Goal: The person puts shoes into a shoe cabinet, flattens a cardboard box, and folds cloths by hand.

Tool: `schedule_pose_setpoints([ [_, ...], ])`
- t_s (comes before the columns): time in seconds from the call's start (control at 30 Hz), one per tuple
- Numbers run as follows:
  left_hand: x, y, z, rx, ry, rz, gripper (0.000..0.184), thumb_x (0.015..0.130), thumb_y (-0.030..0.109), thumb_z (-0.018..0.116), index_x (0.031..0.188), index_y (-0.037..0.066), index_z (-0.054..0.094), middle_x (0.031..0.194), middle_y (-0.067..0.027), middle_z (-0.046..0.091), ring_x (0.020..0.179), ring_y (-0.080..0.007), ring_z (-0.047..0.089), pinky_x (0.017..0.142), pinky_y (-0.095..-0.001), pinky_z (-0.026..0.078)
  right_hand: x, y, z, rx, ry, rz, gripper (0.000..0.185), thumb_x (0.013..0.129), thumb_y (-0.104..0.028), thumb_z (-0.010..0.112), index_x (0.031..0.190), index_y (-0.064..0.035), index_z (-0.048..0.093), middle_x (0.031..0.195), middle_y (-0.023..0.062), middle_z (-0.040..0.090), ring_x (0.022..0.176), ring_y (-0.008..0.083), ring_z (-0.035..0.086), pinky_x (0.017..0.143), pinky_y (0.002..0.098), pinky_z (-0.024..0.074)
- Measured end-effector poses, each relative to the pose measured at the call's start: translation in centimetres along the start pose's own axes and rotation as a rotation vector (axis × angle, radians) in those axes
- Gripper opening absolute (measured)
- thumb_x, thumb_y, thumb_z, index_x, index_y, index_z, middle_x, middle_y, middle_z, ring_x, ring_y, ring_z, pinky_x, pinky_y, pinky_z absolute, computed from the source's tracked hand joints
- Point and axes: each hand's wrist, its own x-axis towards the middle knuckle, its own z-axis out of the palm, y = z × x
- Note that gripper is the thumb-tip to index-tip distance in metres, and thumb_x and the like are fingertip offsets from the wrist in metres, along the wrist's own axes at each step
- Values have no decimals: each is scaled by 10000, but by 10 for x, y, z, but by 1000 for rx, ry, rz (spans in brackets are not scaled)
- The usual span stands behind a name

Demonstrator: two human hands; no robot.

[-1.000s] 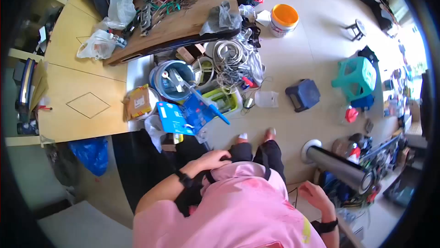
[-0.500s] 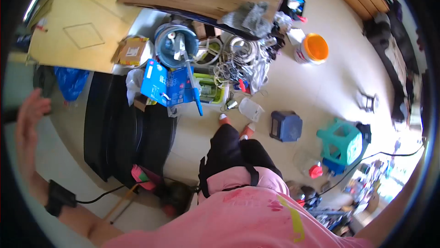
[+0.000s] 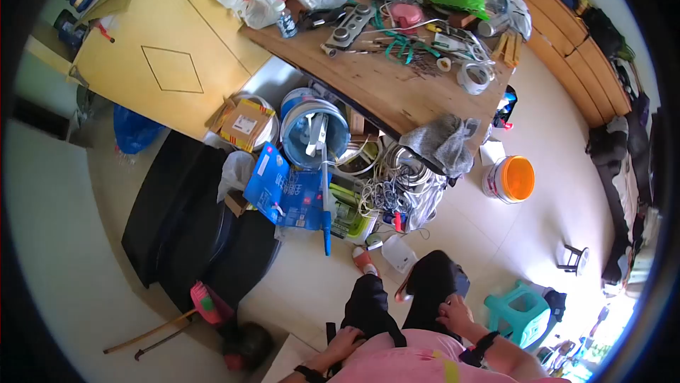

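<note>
My left hand (image 3: pixel 343 345) rests at the top of my thigh on the black trousers, near the hem of the pink shirt (image 3: pixel 397 367). Its fingers are loosely spread and hold nothing visible. On the other thigh lies my right hand (image 3: pixel 455 314), near the knee, its fingers curled in; whether anything is in them is too small to tell. Dark bands circle both wrists. Ahead of my feet are a blue bucket (image 3: pixel 333 133) with tools in it, a blue printed box (image 3: pixel 275 188) and a green crate (image 3: pixel 349 214).
A wooden table (image 3: pixel 397 89) with tools and bags stands ahead, its edge above the buckets. Coiled cables (image 3: pixel 405 170) lie below it. An orange-rimmed bucket (image 3: pixel 504 179), a teal stool (image 3: pixel 519 312) and a small dark stool (image 3: pixel 575 260) stand to the right. Black steps (image 3: pixel 191 220) are at the left.
Both hands have come from the far sides of the view down onto my thighs. The view has turned, so more of the tabletop shows. One knee is raised higher.
</note>
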Motion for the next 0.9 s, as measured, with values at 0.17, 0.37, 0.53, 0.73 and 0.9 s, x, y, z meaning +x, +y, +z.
schedule_pose_setpoints([
  [0.17, 60, 29, -8, 37, -8, -100, 223, 876, 298, 601, 966, 95, 621, 953, -143, 626, 935, -363, 586, 812, -437, 478, 19, 34, -35, 134, -106, 428, 243, 793, -240, 692, 954, -118, 558, 807, 178, 632, 814, 389, 618, 735, 469, 491],
  [0.37, 105, 69, 9, -206, -104, -397, 290, 881, 361, 583, 965, 96, 668, 921, -130, 679, 909, -321, 644, 772, -431, 505, 79, 130, -75, -287, -898, 34, 267, 896, -291, 500, 1045, -76, 549, 832, 185, 662, 817, 402, 652, 669, 472, 519],
  [0.53, 190, 108, 116, -283, -212, -81, 335, 867, 381, 578, 1049, 104, 624, 974, -151, 661, 928, -334, 638, 800, -433, 500, 188, 145, -183, -200, -528, -530, 170, 824, -269, 612, 939, -144, 603, 925, 82, 642, 893, 283, 628, 743, 427, 506],
  [0.73, 315, 172, 27, -391, 367, -51, 439, 914, 271, 586, 1293, 70, 495, 1224, -102, 598, 1090, -220, 584, 938, -357, 446, 332, 93, -308, -383, 532, -409, 434, 660, -146, 760, 1063, -106, 603, 1000, 117, 572, 915, 328, 582, 784, 412, 487],
  [0.9, 315, 167, -56, -1039, 790, 246, 471, 979, 217, 513, 1402, 81, 356, 1182, -82, 567, 1077, -143, 552, 909, -283, 440, 357, 118, -246, -231, 244, -531, 300, 732, -145, 658, 1030, -138, 626, 972, 107, 600, 834, 327, 592, 752, 420, 496],
])
